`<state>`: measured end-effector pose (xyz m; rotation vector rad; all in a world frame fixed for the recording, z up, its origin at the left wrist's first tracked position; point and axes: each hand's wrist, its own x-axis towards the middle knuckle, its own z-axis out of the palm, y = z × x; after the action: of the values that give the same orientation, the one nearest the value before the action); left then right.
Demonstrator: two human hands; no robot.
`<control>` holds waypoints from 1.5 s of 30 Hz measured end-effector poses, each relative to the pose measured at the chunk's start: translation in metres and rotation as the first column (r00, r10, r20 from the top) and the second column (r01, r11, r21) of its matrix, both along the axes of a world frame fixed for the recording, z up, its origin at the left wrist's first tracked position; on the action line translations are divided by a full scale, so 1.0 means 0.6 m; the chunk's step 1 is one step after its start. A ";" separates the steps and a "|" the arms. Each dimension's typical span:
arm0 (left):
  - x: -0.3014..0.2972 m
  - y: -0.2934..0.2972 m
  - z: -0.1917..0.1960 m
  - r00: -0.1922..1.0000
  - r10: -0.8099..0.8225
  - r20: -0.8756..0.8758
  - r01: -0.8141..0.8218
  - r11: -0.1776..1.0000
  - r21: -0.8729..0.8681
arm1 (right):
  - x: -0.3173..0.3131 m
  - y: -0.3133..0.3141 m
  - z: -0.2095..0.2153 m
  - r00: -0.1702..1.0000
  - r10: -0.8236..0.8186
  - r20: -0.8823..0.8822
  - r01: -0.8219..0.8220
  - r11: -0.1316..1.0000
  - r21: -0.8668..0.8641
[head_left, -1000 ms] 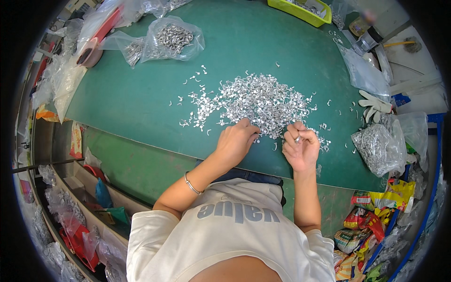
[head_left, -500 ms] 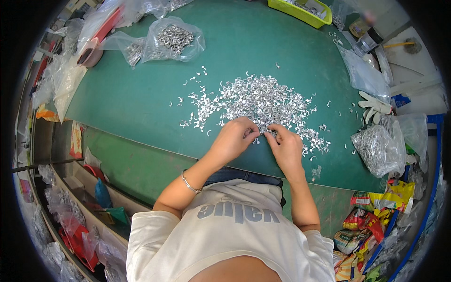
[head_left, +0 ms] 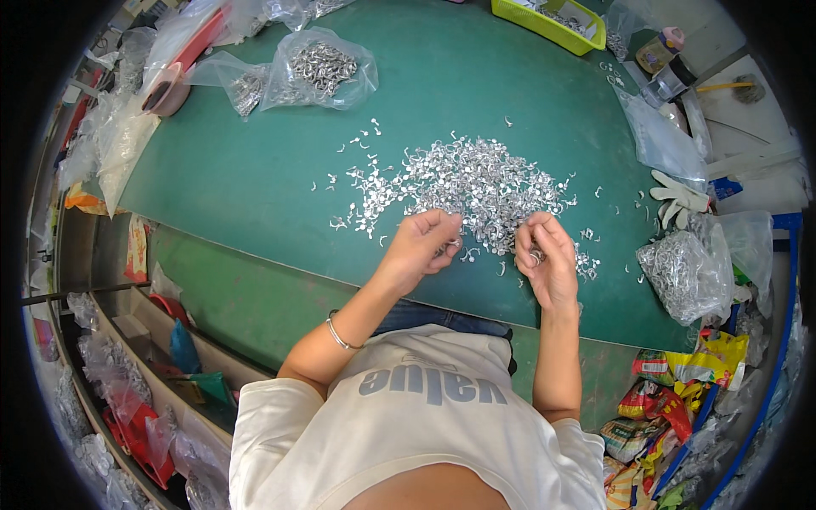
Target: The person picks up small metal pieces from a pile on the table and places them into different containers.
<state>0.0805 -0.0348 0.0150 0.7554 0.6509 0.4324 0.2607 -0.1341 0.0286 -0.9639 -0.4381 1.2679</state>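
A heap of small silvery metal hooks [head_left: 484,174] is spread over the green tabletop [head_left: 255,187], with loose ones scattered round its edges. At the near left side of the heap, my left hand [head_left: 425,244] is closed, thumb and fingers pinched, with some silvery metal pieces showing in its curled fingers. My right hand [head_left: 546,251] is at the heap's near right side, its fingers curled in a pinch and a bit of silver visible within. The two hands are apart. Exactly what lies between the fingertips is too small to make out.
Clear bags of metal parts [head_left: 321,70] lie at the far left. A yellow-green basket [head_left: 552,27] stands at the far right. Along the right edge are a white glove [head_left: 677,197], a filled plastic bag [head_left: 680,272] and bottles [head_left: 667,81]. Shelves [head_left: 161,340] hold bags at lower left.
My hands were close together at the heap's near edge. The right hand has moved right and turned, and the left has shifted slightly left, opening a gap between them.
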 end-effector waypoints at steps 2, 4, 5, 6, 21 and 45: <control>0.008 -0.013 0.011 0.994 0.023 -0.111 -0.009 0.992 0.127 | 0.006 0.003 -0.021 0.993 0.036 0.110 -0.028 0.997 -0.077; 0.003 -0.012 0.000 0.982 -0.043 -0.184 0.094 0.955 0.280 | 0.000 0.007 -0.038 0.775 0.014 0.632 0.071 0.992 -0.108; 0.003 -0.014 -0.009 0.973 -0.035 -0.227 0.133 0.891 0.434 | -0.007 0.012 -0.041 0.565 0.016 0.825 0.119 0.988 -0.101; 0.003 -0.016 -0.015 0.963 -0.020 -0.267 0.176 0.801 0.573 | -0.013 0.015 -0.041 0.408 0.053 0.912 0.143 0.982 -0.121; 0.006 -0.046 -0.001 0.776 0.184 -0.604 0.547 0.282 0.788 | -0.016 0.013 -0.028 0.176 0.151 0.973 0.127 0.976 -0.175; 0.000 -0.019 -0.041 0.842 0.114 0.528 0.261 0.769 -0.584 | 0.004 0.002 -0.036 0.974 0.014 0.225 0.025 0.985 -0.169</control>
<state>0.0803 -0.0464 -0.0093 -0.0217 0.1904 0.2918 0.2630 -0.1329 0.0071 -1.2619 -0.5077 1.2098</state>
